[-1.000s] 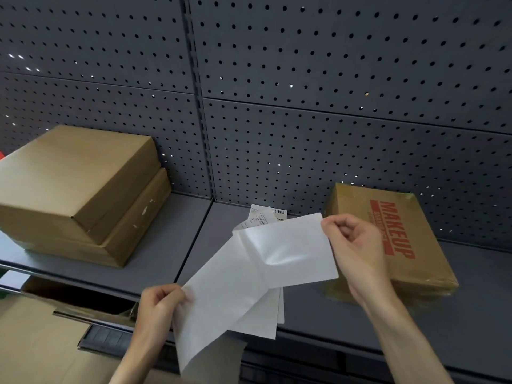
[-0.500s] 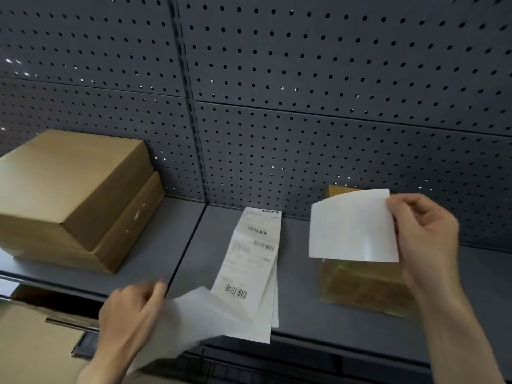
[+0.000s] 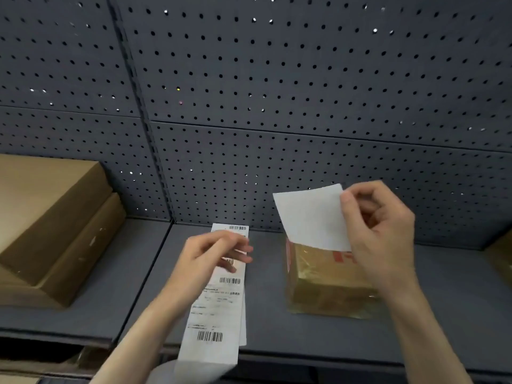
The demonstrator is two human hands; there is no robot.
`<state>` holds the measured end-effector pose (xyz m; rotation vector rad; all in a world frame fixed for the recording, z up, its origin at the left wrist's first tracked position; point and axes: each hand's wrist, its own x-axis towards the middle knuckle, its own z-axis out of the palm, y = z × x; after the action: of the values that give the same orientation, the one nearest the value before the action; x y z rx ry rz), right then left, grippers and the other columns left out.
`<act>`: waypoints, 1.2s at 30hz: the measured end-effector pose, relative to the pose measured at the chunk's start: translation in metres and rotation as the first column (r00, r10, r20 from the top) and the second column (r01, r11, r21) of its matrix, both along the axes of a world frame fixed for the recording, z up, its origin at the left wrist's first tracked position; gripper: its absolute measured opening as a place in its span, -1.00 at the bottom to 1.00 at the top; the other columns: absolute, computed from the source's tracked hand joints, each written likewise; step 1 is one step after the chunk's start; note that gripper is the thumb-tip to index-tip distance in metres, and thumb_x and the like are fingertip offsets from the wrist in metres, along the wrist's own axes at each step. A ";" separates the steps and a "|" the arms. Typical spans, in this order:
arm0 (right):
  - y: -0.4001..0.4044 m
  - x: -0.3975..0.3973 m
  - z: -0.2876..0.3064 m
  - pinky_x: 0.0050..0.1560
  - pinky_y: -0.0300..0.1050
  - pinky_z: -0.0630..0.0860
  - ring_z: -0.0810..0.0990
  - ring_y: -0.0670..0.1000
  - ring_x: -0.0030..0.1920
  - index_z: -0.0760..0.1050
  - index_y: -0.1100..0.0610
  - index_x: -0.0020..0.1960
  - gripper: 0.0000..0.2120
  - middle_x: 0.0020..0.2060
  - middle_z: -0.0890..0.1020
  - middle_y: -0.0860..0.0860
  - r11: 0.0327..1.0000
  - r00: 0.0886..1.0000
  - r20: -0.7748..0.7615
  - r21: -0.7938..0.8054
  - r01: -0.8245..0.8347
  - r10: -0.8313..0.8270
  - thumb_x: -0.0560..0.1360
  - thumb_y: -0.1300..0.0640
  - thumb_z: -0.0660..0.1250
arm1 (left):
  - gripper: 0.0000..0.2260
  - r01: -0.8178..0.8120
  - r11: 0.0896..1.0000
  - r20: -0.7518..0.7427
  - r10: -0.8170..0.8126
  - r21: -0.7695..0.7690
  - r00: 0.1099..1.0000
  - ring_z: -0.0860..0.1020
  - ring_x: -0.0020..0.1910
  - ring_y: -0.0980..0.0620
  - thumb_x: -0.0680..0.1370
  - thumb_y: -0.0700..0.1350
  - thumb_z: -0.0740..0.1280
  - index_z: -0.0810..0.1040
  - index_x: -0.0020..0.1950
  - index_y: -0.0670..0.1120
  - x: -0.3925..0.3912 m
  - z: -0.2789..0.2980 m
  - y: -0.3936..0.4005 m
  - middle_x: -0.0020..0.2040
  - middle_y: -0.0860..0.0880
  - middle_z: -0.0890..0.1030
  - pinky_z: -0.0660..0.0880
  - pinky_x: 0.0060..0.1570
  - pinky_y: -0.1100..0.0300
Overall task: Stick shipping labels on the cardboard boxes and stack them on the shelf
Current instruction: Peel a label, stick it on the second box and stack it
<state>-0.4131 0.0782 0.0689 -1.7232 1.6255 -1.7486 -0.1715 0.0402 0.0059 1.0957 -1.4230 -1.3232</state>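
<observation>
label strip (image 3: 219, 295): near shelf (image 3: 277, 322) edge, thin, limp | left hand (image 3: 210, 256): fingers loose over it, grasping nothing | taped box (image 3: 327, 281): right, slick, likely light | right hand (image 3: 379, 231): pinches floppy label (image 3: 313, 217) by its right edge above the box; best held by edges.
</observation>
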 end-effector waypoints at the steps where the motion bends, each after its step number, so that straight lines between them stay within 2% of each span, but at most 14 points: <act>1: 0.001 0.003 -0.001 -0.43 -0.12 0.52 0.58 -0.06 -0.40 0.54 0.21 -0.07 -0.89 -0.33 0.63 -0.03 0.999 0.995 -0.099 -0.042 -0.018 0.013 0.64 0.24 0.33 | -0.68 0.045 0.998 -0.059 -0.041 0.053 0.997 0.74 -0.05 -0.18 0.52 -0.01 0.29 0.69 -0.02 -0.24 -0.015 0.007 -0.005 -0.04 -0.18 0.76 0.57 -0.16 0.08; 3: 0.005 0.009 -0.009 -0.40 -0.02 0.57 0.64 -0.03 -0.36 0.57 0.21 -0.02 -0.92 -0.26 0.70 -0.03 0.986 0.932 -0.364 -0.153 -0.070 0.010 0.64 0.24 0.34 | -0.67 0.106 0.986 -0.167 -0.083 0.132 0.983 0.73 -0.01 -0.21 0.59 0.01 0.28 0.65 0.02 -0.25 -0.036 0.019 -0.014 0.01 -0.21 0.75 0.58 -0.15 0.08; 6: 0.014 0.017 -0.028 -0.34 -0.02 0.63 0.74 -0.01 -0.14 0.67 0.23 0.06 -0.89 -0.08 0.76 0.04 0.958 0.734 -0.677 -0.238 -0.161 -0.045 0.60 0.25 0.37 | -0.66 0.140 0.976 -0.262 -0.093 0.165 0.960 0.70 -0.14 -0.13 0.61 0.04 0.29 0.67 -0.04 -0.22 -0.054 0.029 -0.022 -0.05 -0.20 0.74 0.56 -0.12 0.05; 8: 0.018 0.019 -0.043 -0.30 -0.02 0.65 0.74 0.03 0.08 0.67 0.25 0.05 -0.90 0.02 0.75 0.09 0.949 0.612 -0.789 -0.237 -0.207 -0.063 0.58 0.29 0.38 | -0.61 0.158 0.977 -0.268 -0.114 0.146 0.956 0.60 -0.18 -0.14 0.59 0.03 0.36 0.63 -0.02 -0.34 -0.061 0.028 -0.024 -0.10 -0.24 0.66 0.52 -0.12 0.04; 10: 0.021 0.016 -0.056 -0.24 -0.02 0.68 0.69 0.08 0.22 0.63 0.23 0.04 -0.92 0.11 0.73 0.11 0.952 0.520 -0.852 -0.204 -0.229 -0.058 0.60 0.29 0.37 | -0.72 0.129 0.983 -0.245 -0.093 0.133 0.965 0.56 -0.28 -0.07 0.58 -0.11 0.38 0.57 -0.06 -0.36 -0.069 0.024 -0.022 -0.23 -0.16 0.63 0.50 -0.21 0.15; 12: 0.025 0.006 -0.061 -0.08 0.00 0.69 0.64 0.08 0.30 0.63 0.21 0.04 -0.86 0.17 0.71 0.10 0.967 0.519 -0.855 -0.125 -0.224 0.010 0.66 0.17 0.33 | -0.86 0.091 0.988 -0.220 -0.062 0.125 0.973 0.56 -0.41 0.05 0.58 -0.24 0.35 0.58 -0.09 -0.33 -0.077 0.021 -0.020 -0.35 -0.05 0.63 0.49 -0.37 0.27; 13: 0.028 -0.001 -0.061 0.06 0.00 0.67 0.60 0.07 0.34 0.64 0.20 0.06 -0.77 0.20 0.70 0.08 0.975 0.554 -0.830 -0.075 -0.208 0.055 0.66 0.05 0.32 | -0.88 0.079 0.988 -0.223 -0.047 0.135 0.974 0.56 -0.43 0.07 0.58 -0.27 0.34 0.58 -0.11 -0.31 -0.081 0.020 -0.019 -0.36 -0.04 0.64 0.48 -0.40 0.29; 15: 0.033 -0.016 -0.058 0.29 -0.05 0.54 0.55 0.04 0.39 0.65 0.19 0.08 -0.62 0.23 0.68 0.01 0.987 0.713 -0.692 0.000 -0.158 0.114 0.61 -0.14 0.33 | -0.86 0.061 0.983 -0.255 -0.016 0.173 0.967 0.58 -0.41 0.04 0.58 -0.26 0.34 0.59 -0.18 -0.22 -0.090 0.016 -0.020 -0.33 -0.07 0.66 0.49 -0.41 0.26; 18: 0.030 -0.037 -0.051 0.18 -0.14 0.52 0.62 -0.10 0.17 0.65 0.10 0.00 -0.79 0.06 0.69 -0.13 0.997 0.975 -0.219 0.058 0.047 -0.033 0.57 -0.04 0.41 | -0.73 0.073 0.974 -0.292 -0.007 0.214 0.956 0.62 -0.35 -0.01 0.58 -0.23 0.35 0.62 -0.33 -0.07 -0.103 0.010 -0.021 -0.29 -0.11 0.69 0.47 -0.27 0.11; 20: 0.020 -0.049 -0.045 -0.05 -0.24 0.55 0.66 -0.15 -0.06 0.65 0.03 -0.06 -0.95 -0.14 0.71 -0.13 0.953 0.981 0.111 0.276 0.125 -0.161 0.57 0.08 0.44 | -0.72 0.095 0.968 -0.304 -0.021 0.234 0.953 0.61 -0.32 -0.04 0.57 -0.20 0.35 0.62 -0.34 -0.05 -0.112 0.008 -0.019 -0.28 -0.12 0.68 0.43 -0.25 0.10; 23: 0.007 -0.064 -0.044 -0.30 -0.35 0.52 0.67 -0.13 -0.26 0.69 0.15 -0.10 -0.85 -0.23 0.76 0.02 0.868 0.901 0.408 0.490 -0.083 -0.144 0.59 0.11 0.42 | -0.81 0.110 0.960 -0.308 -0.026 0.259 0.951 0.56 -0.27 -0.07 0.53 -0.15 0.42 0.60 -0.30 -0.07 -0.124 0.004 -0.019 -0.25 -0.15 0.63 0.40 -0.27 0.12; 28: -0.002 -0.076 -0.050 -0.51 -0.27 0.39 0.60 -0.09 -0.39 0.68 0.21 -0.04 -0.90 -0.24 0.76 0.08 0.846 0.855 0.474 0.526 -0.083 -0.211 0.53 0.16 0.50 | -0.82 0.102 0.965 -0.302 -0.025 0.241 0.953 0.62 -0.36 0.04 0.58 -0.19 0.35 0.58 -0.22 -0.14 -0.136 -0.002 -0.022 -0.36 -0.03 0.67 0.43 -0.38 0.21; 32: -0.011 -0.089 -0.055 -0.54 -0.26 0.23 0.43 -0.08 -0.47 0.66 0.32 -0.02 -0.84 -0.37 0.58 0.02 0.823 0.824 0.543 0.535 -0.191 -0.162 0.57 0.20 0.45 | -0.85 0.090 0.967 -0.308 -0.013 0.238 0.951 0.61 -0.41 0.05 0.59 -0.21 0.33 0.56 -0.18 -0.18 -0.141 -0.002 -0.023 -0.38 -0.03 0.66 0.42 -0.46 0.27; 36: -0.017 -0.097 -0.054 -0.53 -0.28 0.24 0.43 -0.05 -0.42 0.67 0.18 -0.05 -0.88 -0.36 0.60 0.01 0.819 0.872 0.455 0.561 -0.123 -0.180 0.59 0.13 0.43 | -0.85 0.095 0.965 -0.324 -0.011 0.245 0.946 0.65 -0.37 0.03 0.60 -0.21 0.33 0.56 -0.17 -0.19 -0.144 -0.003 -0.027 -0.31 -0.09 0.70 0.48 -0.47 0.29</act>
<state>-0.5103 0.0609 0.0152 -0.8828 1.6913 -1.3364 -0.3158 0.0131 0.0031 0.9549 -1.0671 -1.6768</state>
